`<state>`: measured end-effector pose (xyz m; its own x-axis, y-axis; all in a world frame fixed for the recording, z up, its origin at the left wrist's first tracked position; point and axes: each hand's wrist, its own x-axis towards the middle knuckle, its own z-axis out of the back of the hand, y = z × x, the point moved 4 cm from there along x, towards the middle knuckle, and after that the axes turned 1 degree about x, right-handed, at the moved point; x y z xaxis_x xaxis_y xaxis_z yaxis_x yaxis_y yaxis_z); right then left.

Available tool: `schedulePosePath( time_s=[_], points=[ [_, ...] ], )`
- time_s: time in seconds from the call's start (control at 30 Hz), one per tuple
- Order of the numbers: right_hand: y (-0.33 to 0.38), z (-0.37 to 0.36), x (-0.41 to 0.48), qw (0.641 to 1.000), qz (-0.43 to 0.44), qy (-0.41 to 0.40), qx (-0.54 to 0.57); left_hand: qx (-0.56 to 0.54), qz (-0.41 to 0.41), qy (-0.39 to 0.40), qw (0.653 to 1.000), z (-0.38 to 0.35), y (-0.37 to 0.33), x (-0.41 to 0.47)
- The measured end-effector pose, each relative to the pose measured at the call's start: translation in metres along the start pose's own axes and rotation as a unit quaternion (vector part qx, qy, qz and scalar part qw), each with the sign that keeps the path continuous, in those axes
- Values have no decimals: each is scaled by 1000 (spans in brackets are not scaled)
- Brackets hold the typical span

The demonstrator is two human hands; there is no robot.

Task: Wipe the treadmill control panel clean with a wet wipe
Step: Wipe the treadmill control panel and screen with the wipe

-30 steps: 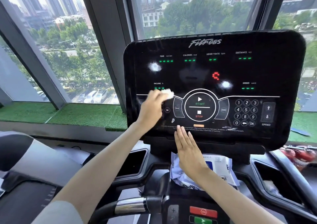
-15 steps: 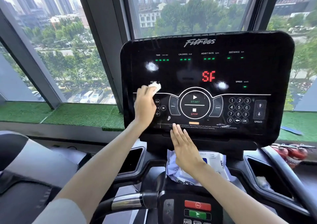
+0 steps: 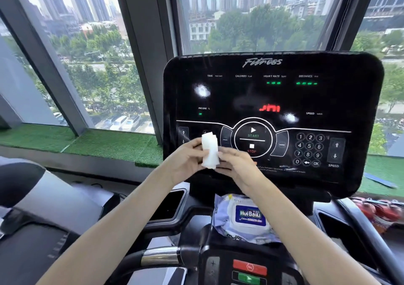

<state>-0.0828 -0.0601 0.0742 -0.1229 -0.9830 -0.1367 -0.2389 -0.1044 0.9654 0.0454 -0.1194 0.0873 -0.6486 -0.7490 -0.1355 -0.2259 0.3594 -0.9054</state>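
Observation:
The black glossy treadmill control panel (image 3: 273,101) stands straight ahead, with lit green and red readouts, a round START/STOP pad and a number keypad. A folded white wet wipe (image 3: 209,150) is held upright in front of the panel's lower left part, off the surface. My left hand (image 3: 185,160) grips it from the left and my right hand (image 3: 237,164) holds it from the right. Both hands meet around the wipe, fingers curled on it.
A pack of wet wipes (image 3: 247,217) lies on the console shelf below the panel. Dark cup pockets (image 3: 168,204) flank it. A handlebar (image 3: 159,256) and red and green buttons (image 3: 249,271) sit near me. Large windows and green turf sill (image 3: 105,145) lie behind.
My left hand has come off the panel's left side with the wipe. My right hand left the panel's bottom edge and joined it on the wipe. The camera has shifted left.

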Motion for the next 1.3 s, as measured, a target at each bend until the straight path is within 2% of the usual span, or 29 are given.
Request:
schedulePosePath(
  time_s=[0.1, 0.23, 0.27, 0.33, 0.37, 0.4, 0.47, 0.57, 0.7, 0.97, 1.17, 1.3],
  points=[
    [1, -2, 1, 995, -34, 15, 97, 32, -18, -40, 999, -2, 0, -3],
    [-6, -6, 2, 983, -68, -17, 167, 105, -68, -135, 983, -2, 2, -9],
    [-7, -6, 2, 984, -64, -30, 163, 161, -95, -178, 966, 0, 2, -12],
    [-5, -3, 3, 988, -42, -55, 140, 318, -173, -259, 895, 1, -4, -17],
    [-2, -2, 2, 990, -31, -61, 126, 365, -201, -258, 872, 0, -6, -18],
    [1, -2, 1, 991, -21, -60, 115, 384, -207, -231, 870, -3, -6, -18],
    [5, -3, 0, 994, -5, -50, 97, 376, -178, -171, 893, -10, -1, -16],
    [6, -5, -1, 995, 8, -58, 86, 348, -174, -156, 908, -14, 4, -16],
    [6, -2, 0, 995, 12, -54, 82, 361, -190, -166, 898, -17, 1, -17],
    [4, -3, -1, 999, 21, -26, 28, 265, -154, -208, 929, -10, 2, -15],
    [8, -10, 2, 981, 111, -76, -139, 242, -131, -216, 937, -10, 3, -14],
    [13, -11, 4, 975, 124, -86, -163, 228, -131, -240, 935, -7, -1, -17]
  ],
)
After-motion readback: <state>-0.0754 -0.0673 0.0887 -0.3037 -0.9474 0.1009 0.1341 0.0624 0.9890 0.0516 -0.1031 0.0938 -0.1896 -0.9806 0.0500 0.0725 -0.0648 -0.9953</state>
